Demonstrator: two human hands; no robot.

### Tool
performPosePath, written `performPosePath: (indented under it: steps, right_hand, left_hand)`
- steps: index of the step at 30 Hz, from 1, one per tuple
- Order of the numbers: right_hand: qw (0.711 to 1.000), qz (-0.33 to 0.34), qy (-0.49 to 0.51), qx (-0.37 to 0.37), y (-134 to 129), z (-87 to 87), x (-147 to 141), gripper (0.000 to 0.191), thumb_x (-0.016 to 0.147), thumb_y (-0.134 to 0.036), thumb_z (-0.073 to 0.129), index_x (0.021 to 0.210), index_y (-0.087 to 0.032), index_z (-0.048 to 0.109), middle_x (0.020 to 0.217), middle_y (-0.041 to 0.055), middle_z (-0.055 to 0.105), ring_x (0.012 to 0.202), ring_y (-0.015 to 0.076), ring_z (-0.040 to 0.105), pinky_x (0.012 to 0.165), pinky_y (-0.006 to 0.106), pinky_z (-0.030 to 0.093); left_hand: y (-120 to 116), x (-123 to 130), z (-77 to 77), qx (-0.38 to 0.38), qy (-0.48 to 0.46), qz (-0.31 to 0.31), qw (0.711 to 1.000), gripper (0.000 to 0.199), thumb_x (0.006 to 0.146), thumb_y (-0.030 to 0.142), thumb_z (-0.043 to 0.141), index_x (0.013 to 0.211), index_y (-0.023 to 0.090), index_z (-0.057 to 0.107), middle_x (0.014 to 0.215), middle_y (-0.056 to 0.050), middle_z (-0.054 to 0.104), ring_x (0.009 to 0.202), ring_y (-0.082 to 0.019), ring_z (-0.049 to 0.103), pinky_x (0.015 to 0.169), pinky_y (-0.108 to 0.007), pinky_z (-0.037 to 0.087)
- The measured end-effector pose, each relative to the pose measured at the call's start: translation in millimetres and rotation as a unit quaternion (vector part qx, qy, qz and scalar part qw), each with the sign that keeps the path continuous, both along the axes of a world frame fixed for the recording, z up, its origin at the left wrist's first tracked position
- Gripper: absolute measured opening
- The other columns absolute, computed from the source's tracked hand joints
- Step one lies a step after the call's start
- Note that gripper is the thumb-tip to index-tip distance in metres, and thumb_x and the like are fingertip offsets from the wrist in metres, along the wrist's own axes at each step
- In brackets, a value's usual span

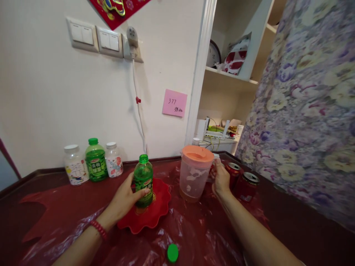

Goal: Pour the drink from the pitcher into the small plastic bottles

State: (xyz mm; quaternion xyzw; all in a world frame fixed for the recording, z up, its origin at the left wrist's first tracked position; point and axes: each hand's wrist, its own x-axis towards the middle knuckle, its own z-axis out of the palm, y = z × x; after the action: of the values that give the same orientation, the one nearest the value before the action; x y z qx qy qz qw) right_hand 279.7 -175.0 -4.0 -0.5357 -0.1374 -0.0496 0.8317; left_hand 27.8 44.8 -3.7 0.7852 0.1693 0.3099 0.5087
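My left hand [125, 195] is wrapped round a green plastic bottle [143, 183], uncapped and upright over a red scalloped plate [158, 208]. A loose green cap [172, 253] lies on the table in front of the plate. To the right, my right hand [221, 177] grips the handle of a translucent pitcher [194, 175] with an orange lid. The pitcher stands upright, with a little pale liquid visible near its bottom. Close behind my right hand are two dark red cans [246, 188], [233, 171].
Along the wall at the left stand two white-capped bottles [76, 166], [114, 160] with a capped green bottle [95, 162] between them. Crinkled red plastic sheeting [155, 244] covers much of the table. A floral curtain [302, 99] hangs at the right, beside shelves [227, 74].
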Motion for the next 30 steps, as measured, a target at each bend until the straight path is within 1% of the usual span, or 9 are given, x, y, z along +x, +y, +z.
performPosePath:
  steps: [6, 9, 12, 17, 19, 21, 23, 27, 30]
  right_hand:
    - [0.997, -0.002, -0.002, -0.077, -13, -0.8, 7, 0.058, 0.07, -0.077, 0.065, 0.062, -0.02, 0.054, 0.055, -0.004, 0.052, 0.054, 0.0133, 0.048, 0.051, 0.025, 0.038]
    - [0.993, 0.007, -0.004, -0.12, -29, 2.3, 9, 0.055, 0.067, -0.072, 0.071, 0.076, -0.018, 0.066, 0.072, 0.0003, 0.065, 0.069, 0.0182, 0.058, 0.061, 0.028, 0.044]
    - [0.99, -0.015, 0.009, -0.138, -51, 2.2, 4, 0.058, 0.06, -0.065, 0.078, 0.091, -0.018, 0.067, 0.09, 0.0026, 0.068, 0.085, 0.0212, 0.061, 0.071, 0.029, 0.046]
    - [0.987, -0.08, 0.005, -0.138, -81, 2.2, -37, 0.054, 0.06, -0.059, 0.078, 0.095, -0.023, 0.057, 0.086, -0.0028, 0.06, 0.079, 0.0166, 0.055, 0.073, 0.028, 0.042]
    - [0.976, -0.006, -0.053, -0.211, -84, 7.6, -66, 0.041, 0.067, -0.054, 0.077, 0.086, -0.022, 0.061, 0.081, -0.0013, 0.061, 0.074, 0.0174, 0.054, 0.07, 0.029, 0.041]
    - [0.928, 0.141, -0.158, -0.306, -81, 15.3, -98, 0.027, 0.077, -0.047, 0.071, 0.083, -0.022, 0.064, 0.081, 0.0015, 0.063, 0.076, 0.0196, 0.056, 0.07, 0.03, 0.042]
    - [0.837, 0.258, -0.251, -0.411, -74, 22.4, -126, 0.014, 0.084, -0.035, 0.067, 0.093, -0.024, 0.068, 0.092, 0.0028, 0.065, 0.086, 0.0205, 0.058, 0.078, 0.032, 0.042]
    - [0.656, 0.341, -0.359, -0.57, -56, 26.9, -160, 0.029, 0.083, -0.029, 0.072, 0.112, -0.032, 0.068, 0.109, 0.0024, 0.066, 0.102, 0.0248, 0.058, 0.092, 0.042, 0.039]
    - [0.565, 0.369, -0.365, -0.641, -46, 23.5, -170, 0.031, 0.083, -0.028, 0.071, 0.114, -0.03, 0.069, 0.113, 0.0058, 0.065, 0.106, 0.0296, 0.059, 0.098, 0.052, 0.038]
  left_hand:
    - [2, 0, -2.8, 0.004, 0.002, 0.001, 1.0, 0.077, 0.069, 0.048, 0.077, 0.132, 0.015, 0.047, 0.131, -0.015, 0.061, 0.121, -0.034, 0.059, 0.106, -0.049, 0.045]
    - [3, 1, -3.3, 0.007, 0.0, -0.003, 1.0, 0.076, 0.07, 0.047, 0.077, 0.132, 0.016, 0.047, 0.131, -0.015, 0.061, 0.122, -0.033, 0.058, 0.107, -0.049, 0.044]
    - [3, 2, -3.3, 0.003, 0.0, -0.005, 1.0, 0.076, 0.069, 0.047, 0.078, 0.132, 0.015, 0.047, 0.132, -0.015, 0.06, 0.122, -0.033, 0.058, 0.107, -0.049, 0.045]
    - [-1, 2, -0.7, -0.014, 0.007, -0.011, 1.0, 0.078, 0.068, 0.044, 0.078, 0.132, 0.015, 0.045, 0.131, -0.015, 0.06, 0.121, -0.032, 0.059, 0.107, -0.048, 0.044]
    - [-4, 1, 1.2, -0.02, 0.009, -0.015, 1.0, 0.076, 0.068, 0.042, 0.077, 0.132, 0.016, 0.045, 0.131, -0.014, 0.06, 0.12, -0.031, 0.059, 0.106, -0.047, 0.045]
    - [-6, 0, 2.9, -0.017, 0.01, -0.018, 1.0, 0.073, 0.07, 0.041, 0.076, 0.131, 0.016, 0.045, 0.131, -0.013, 0.06, 0.12, -0.03, 0.059, 0.106, -0.047, 0.045]
    - [-6, 0, 3.5, -0.012, 0.011, -0.02, 1.0, 0.071, 0.071, 0.041, 0.076, 0.13, 0.016, 0.046, 0.129, -0.013, 0.061, 0.12, -0.03, 0.059, 0.105, -0.047, 0.046]
    - [-5, 0, 1.0, -0.023, -0.002, -0.029, 0.999, 0.073, 0.071, 0.041, 0.077, 0.131, 0.016, 0.046, 0.13, -0.014, 0.061, 0.12, -0.031, 0.059, 0.104, -0.048, 0.047]
    - [-3, 1, -1.4, -0.023, -0.009, -0.03, 0.999, 0.075, 0.07, 0.04, 0.078, 0.133, 0.016, 0.045, 0.131, -0.014, 0.06, 0.121, -0.031, 0.059, 0.106, -0.048, 0.045]
